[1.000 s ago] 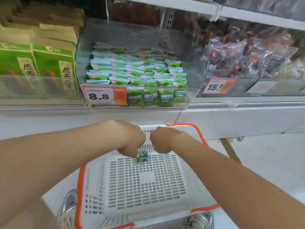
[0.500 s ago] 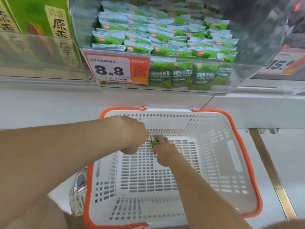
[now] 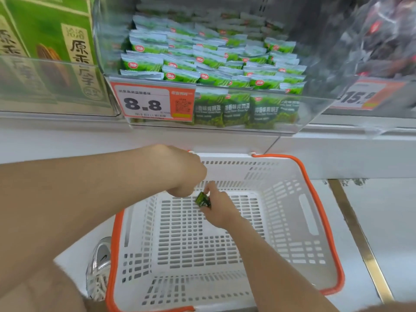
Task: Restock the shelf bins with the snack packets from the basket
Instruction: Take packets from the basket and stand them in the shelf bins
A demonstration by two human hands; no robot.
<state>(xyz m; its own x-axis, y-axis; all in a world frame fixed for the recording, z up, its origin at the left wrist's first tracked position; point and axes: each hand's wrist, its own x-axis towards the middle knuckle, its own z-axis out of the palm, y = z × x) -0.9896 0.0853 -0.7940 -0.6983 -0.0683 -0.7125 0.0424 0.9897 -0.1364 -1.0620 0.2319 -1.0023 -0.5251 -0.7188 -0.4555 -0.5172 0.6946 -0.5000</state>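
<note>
Inside the basket (image 3: 292, 224), right-hand fingers (image 3: 211, 188) pinch the packet (image 3: 202, 199).

White basket (image 3: 290, 221) on pale floor (image 3: 394, 221), clear bin (image 3: 311, 113) of green packets (image 3: 209, 64) on white shelf (image 3: 67, 137)

Matt, smooth moulded finish on the white slotted plastic basket (image 3: 290, 212), with a slightly shinier orange plastic rim (image 3: 114, 251). Glossy and reflective all over the clear hard-plastic shelf bin (image 3: 315, 113). Shiny, crinkled film on the green-and-white snack packets (image 3: 180, 75) and the small dark green packet (image 3: 202, 200). Matt paper for the orange-and-white price label (image 3: 144, 104). Polished brass-coloured metal strip (image 3: 358, 233) set in the smooth pale floor (image 3: 394, 221).
</note>
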